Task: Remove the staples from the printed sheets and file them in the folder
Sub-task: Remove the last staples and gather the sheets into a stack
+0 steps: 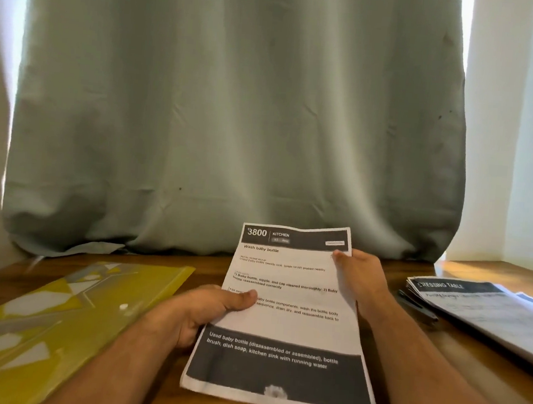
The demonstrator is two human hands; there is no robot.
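Both hands grasp the printed sheet (285,300), left hand (204,312) mid-edge, right hand (359,281) far corner, likely steadying it for the yellow folder (55,312) lying left.

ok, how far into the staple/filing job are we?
Done: nothing visibly filed; folder lies closed at left. In hand: both hands, left and right, hold one sheet. Left: stack at right waits; staples too small to see.
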